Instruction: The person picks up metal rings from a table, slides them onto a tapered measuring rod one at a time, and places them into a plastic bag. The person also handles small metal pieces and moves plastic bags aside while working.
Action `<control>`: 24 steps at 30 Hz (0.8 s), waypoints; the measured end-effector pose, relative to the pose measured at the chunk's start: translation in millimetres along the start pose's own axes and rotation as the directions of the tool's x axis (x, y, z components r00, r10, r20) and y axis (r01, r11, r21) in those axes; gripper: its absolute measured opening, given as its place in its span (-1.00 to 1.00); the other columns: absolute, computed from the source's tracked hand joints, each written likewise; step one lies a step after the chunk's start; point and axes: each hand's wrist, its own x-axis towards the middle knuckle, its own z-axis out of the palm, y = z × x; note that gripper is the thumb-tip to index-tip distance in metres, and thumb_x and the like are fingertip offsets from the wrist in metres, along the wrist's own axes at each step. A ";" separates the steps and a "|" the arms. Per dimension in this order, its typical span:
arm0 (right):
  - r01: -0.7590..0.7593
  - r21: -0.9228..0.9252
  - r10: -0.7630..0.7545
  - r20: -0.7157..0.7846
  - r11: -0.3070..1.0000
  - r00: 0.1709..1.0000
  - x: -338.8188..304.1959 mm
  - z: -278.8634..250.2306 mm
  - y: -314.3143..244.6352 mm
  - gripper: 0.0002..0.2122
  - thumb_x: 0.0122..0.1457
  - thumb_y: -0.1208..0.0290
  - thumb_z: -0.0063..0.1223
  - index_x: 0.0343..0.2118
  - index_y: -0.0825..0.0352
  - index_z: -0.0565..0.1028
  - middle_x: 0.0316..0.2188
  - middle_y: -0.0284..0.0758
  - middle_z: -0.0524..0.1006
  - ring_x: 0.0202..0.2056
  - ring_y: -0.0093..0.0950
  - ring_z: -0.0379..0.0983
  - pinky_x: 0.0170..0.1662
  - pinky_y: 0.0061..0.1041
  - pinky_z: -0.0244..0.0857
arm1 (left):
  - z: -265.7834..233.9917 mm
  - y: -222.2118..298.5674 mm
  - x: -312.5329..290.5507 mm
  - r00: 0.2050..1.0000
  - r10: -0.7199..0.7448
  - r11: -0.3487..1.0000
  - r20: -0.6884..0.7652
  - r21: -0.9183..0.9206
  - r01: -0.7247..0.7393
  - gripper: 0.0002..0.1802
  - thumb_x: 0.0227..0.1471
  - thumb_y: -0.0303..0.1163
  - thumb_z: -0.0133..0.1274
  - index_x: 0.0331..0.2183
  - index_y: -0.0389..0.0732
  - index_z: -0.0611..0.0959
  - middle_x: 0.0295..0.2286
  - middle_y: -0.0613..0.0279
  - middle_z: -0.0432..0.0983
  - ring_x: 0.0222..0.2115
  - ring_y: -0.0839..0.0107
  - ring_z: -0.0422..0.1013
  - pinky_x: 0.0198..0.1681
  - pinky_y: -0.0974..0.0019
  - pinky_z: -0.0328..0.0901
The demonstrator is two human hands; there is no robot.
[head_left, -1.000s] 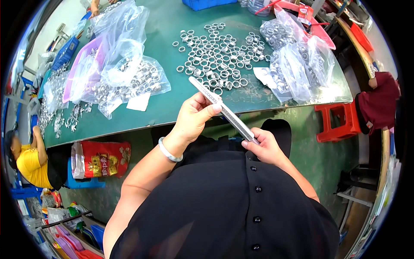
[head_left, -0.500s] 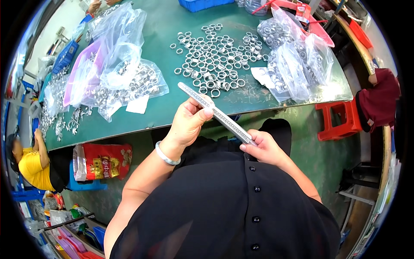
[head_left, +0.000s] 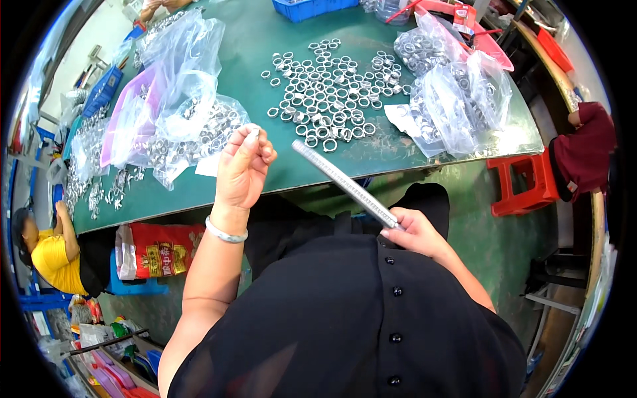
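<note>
My right hand [head_left: 418, 232] grips the thick end of a ring mandrel [head_left: 345, 184], a tapered silver rod with markings along it. The rod slants up and left, its thin tip just off the table's near edge. Apart from it, my left hand [head_left: 243, 166] is raised beside the bag of rings, thumb and fingertips pinched together. A small pale spot shows at the pinch, but I cannot make out what is held. Many silver rings [head_left: 325, 93] lie loose on the green table beyond the rod.
Clear plastic bags of rings [head_left: 199, 126] lie left, by a purple basin [head_left: 126, 113]. More bagged rings [head_left: 458, 99] lie right, near a pink tray [head_left: 494, 50]. A blue tray [head_left: 315, 8] is at the back. A red stool [head_left: 521, 182] and people sit around the table.
My left hand has let go of the mandrel and moved left toward the bag, fingers pinched. The mandrel, still in my right hand, has shifted slightly right and down.
</note>
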 end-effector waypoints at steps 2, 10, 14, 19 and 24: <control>-0.060 0.118 0.067 -0.054 0.991 0.996 -4.2 4.2 -17.2 -0.91 -0.01 0.54 -0.01 -0.53 0.29 0.31 -0.67 -0.61 0.24 -0.63 -0.82 0.08 -0.58 -0.78 -0.01 | 6.5 2.0 1.0 0.988 -0.127 0.991 -0.085 -0.046 0.123 -0.85 -0.06 -0.49 -0.06 -0.34 -0.21 0.43 -0.47 0.30 0.33 -0.52 0.55 0.26 -0.45 0.49 0.17; 0.012 0.156 0.016 -0.175 0.988 0.984 1.1 -1.0 -3.3 -0.89 -0.03 0.45 0.03 -0.55 0.27 0.33 -0.71 -0.52 0.33 -0.76 -0.79 0.13 -0.72 -0.80 -0.01 | 23.0 -31.8 25.8 0.995 0.079 0.308 -0.055 0.951 0.028 -0.70 -0.25 -0.37 0.16 -0.38 -0.25 0.52 -0.64 0.42 0.29 -0.66 0.61 0.21 -0.60 0.51 0.12; 0.014 0.151 0.018 -0.211 0.988 0.977 -0.7 -2.2 -1.3 -0.90 -0.02 0.46 0.02 -0.55 0.28 0.33 -0.71 -0.52 0.33 -0.77 -0.79 0.12 -0.72 -0.81 -0.01 | 33.8 -40.2 35.1 0.976 0.153 -0.205 0.154 0.971 -0.121 -0.66 -0.35 -0.23 0.23 -0.44 -0.17 0.55 -0.63 0.29 0.30 -0.63 0.43 0.28 -0.55 0.38 0.21; 0.024 0.167 0.012 -0.214 0.986 0.977 -1.6 -3.8 1.7 -0.90 -0.02 0.48 0.02 -0.55 0.28 0.33 -0.72 -0.52 0.33 -0.77 -0.79 0.12 -0.72 -0.81 -0.01 | 24.8 -45.4 42.2 0.977 0.130 -0.096 0.167 0.983 -0.156 -0.71 -0.32 -0.31 0.22 -0.45 -0.18 0.55 -0.62 0.33 0.32 -0.62 0.49 0.27 -0.56 0.45 0.19; -0.013 0.148 0.041 -0.192 0.989 0.981 -1.4 -3.4 1.0 -0.91 -0.02 0.48 0.01 -0.55 0.27 0.33 -0.71 -0.53 0.32 -0.76 -0.80 0.12 -0.71 -0.80 -0.01 | 22.8 -41.2 38.3 0.999 -0.039 0.775 0.016 0.632 0.020 -0.76 -0.11 -0.47 0.03 -0.29 -0.22 0.48 -0.52 0.37 0.38 -0.58 0.68 0.22 -0.58 0.59 0.11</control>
